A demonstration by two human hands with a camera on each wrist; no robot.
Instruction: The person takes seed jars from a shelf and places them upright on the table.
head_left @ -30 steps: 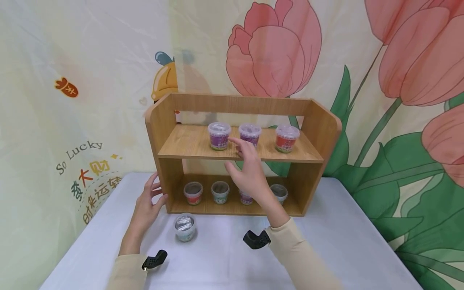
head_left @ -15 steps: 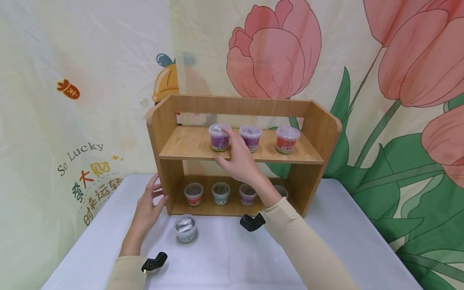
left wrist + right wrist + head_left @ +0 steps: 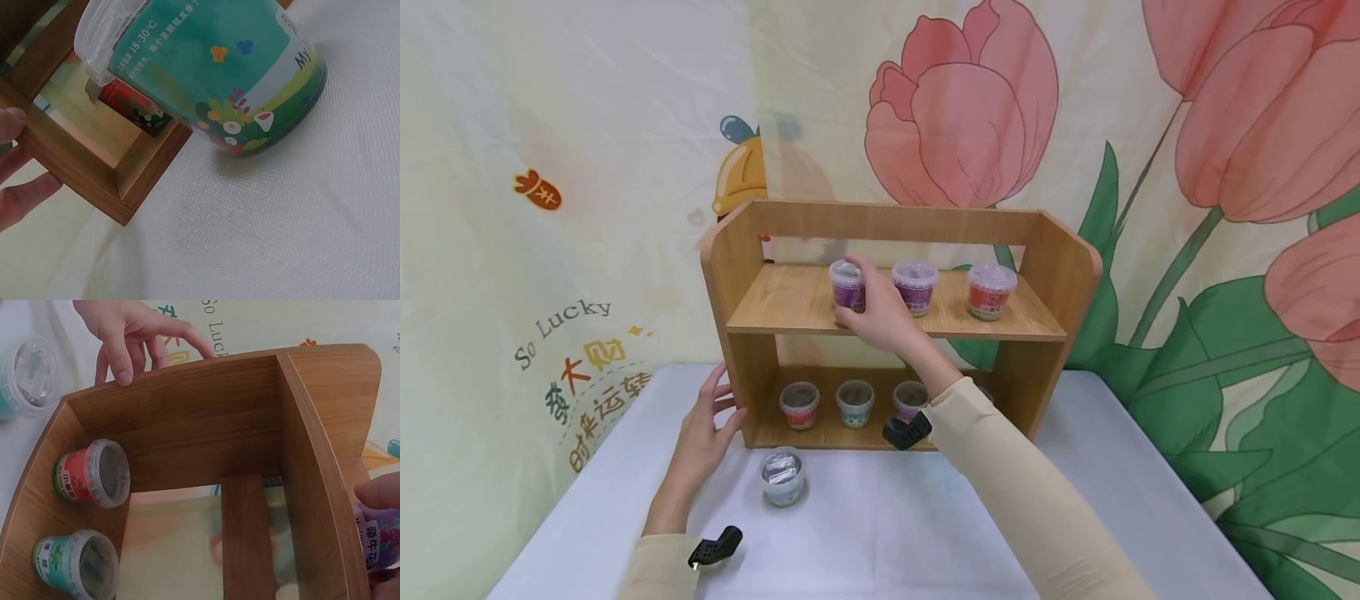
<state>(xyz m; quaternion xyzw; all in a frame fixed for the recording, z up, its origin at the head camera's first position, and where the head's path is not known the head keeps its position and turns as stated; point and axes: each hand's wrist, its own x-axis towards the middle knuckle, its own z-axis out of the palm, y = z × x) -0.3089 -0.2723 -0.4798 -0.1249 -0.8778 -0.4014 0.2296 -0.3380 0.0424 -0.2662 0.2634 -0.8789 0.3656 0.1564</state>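
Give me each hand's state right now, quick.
Left hand: open, touching the side of the wooden shelf.
Right hand: closed, gripping the leftmost purple cup.

Head view forward-down onto the shelf; wrist views close, tilted, shelf in common.

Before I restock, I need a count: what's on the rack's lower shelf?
A red-labelled cup, a teal cup and a purple cup partly behind the wrist camera. A sliver, possibly a fourth cup, shows beyond the right sleeve, which covers the rest.
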